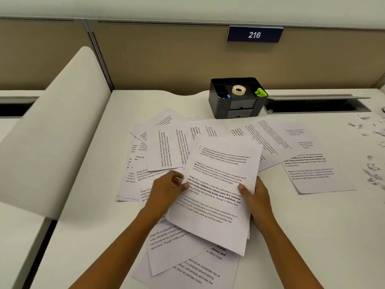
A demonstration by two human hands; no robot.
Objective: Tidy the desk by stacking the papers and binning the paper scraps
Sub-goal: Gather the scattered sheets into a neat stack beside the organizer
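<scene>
1. the fingers (177, 180) of the left hand (166, 190) and right hand (257, 197) pinch the sides of a small stack (216, 197), thumbs on top.
2. the stack is over loose papers (164, 151) in the middle of the table (312, 236).
3. the sheets are white with black words, and the edges are not lined up.
4. i think the job has only begun: most papers lie spread out, and the scraps (373, 170) on the right are not binned.
</scene>
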